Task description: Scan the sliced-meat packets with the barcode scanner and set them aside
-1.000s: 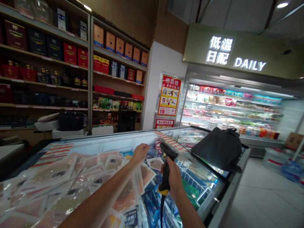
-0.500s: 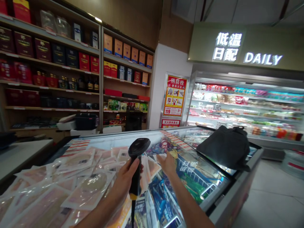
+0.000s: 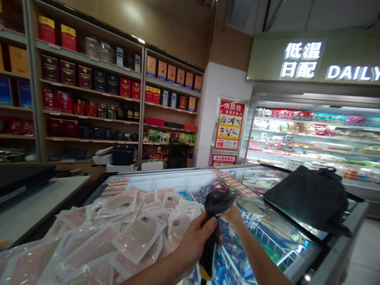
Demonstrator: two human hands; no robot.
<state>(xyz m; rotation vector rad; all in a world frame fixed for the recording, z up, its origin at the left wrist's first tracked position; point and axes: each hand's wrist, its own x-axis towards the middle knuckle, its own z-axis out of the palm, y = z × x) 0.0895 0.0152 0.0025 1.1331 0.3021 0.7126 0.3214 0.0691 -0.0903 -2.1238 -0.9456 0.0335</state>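
Observation:
My left hand point(image 3: 197, 237) is wrapped round the handle of a black barcode scanner point(image 3: 219, 200) with a yellow band near its base. The scanner is held above the chest freezer, its head tilted to the right. Just beyond it is my right hand point(image 3: 233, 215), low over the freezer's glass lid point(image 3: 297, 237); the scanner hides its fingers, so what they hold cannot be made out. A heap of flat, clear-and-white plastic packets point(image 3: 139, 235) with barcode labels spreads to the left of both hands.
A black bag point(image 3: 308, 198) lies on the freezer's right part. At the left is a white counter point(image 3: 59, 198) with a dark flat device point(image 3: 26, 182). Shelves of boxed goods point(image 3: 101, 83) line the back, and a lit refrigerated case point(image 3: 314, 138) stands at right.
The view has swung left. My left hand has moved the scanner rightward, in front of my right hand. A white packet edge seen at my right fingers before is now hidden.

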